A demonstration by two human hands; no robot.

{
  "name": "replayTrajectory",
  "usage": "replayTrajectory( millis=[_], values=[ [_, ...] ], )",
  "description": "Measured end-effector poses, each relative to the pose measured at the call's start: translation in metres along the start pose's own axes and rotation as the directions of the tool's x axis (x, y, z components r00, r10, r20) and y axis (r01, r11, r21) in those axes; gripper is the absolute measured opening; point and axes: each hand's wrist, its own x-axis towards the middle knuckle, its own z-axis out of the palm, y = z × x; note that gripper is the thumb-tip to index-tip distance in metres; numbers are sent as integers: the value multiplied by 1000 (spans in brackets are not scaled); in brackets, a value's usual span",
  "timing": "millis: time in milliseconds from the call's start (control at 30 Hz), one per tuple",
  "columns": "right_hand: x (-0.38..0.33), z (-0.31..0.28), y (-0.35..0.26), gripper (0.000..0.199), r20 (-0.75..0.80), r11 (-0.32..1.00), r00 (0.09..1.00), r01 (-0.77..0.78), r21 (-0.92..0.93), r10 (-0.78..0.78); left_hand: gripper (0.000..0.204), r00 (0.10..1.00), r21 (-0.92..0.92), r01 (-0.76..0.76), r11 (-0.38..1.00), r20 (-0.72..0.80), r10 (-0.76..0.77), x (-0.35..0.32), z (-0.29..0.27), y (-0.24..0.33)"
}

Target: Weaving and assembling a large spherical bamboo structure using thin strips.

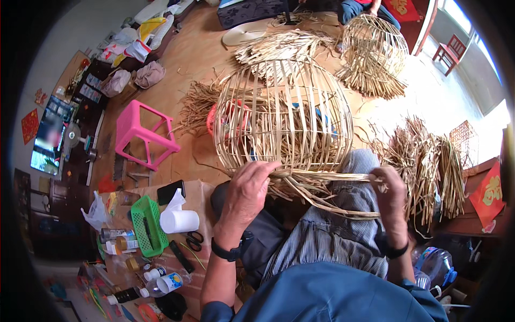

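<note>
A round, open-ribbed basket frame (287, 96) of pale split strips stands in front of my knees, with its near edge toward me. My left hand (248, 190) is closed at that near edge, its fingers pinching the spot where long dried strands cross. Those dried plant strands (338, 176) run in a bundle from there across my lap to the right. Their far end is gripped in my right hand (391, 197), whose fingers curl round it. A second, looser group of strands sags below the taut one. My left fingertips are partly hidden against the weave.
To the left stand a pink stool (140, 134) and a table with a green basket (144, 225), tissue roll (179, 221), scissors (193, 241) and bottles. Dried strands (424, 166) hang at right. Another person holds a similar basket (375, 45) at the far right.
</note>
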Motion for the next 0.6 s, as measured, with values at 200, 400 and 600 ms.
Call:
replayTrajectory(
  millis=[200, 400, 600],
  values=[
    [32, 90, -50, 49, 245, 964, 935, 265, -8, -255, 53, 993, 74, 23, 997, 111, -31, 14, 22, -3],
    [32, 118, -54, 41, 373, 953, 889, 301, -42, -265, 52, 997, -42, 12, 999, 73, -9, 14, 37, -13],
    [19, 123, -53, 43, 360, 947, 882, 323, 6, -303, 40, 994, -216, 78, 973, 93, -59, 14, 57, -29]
  ],
)
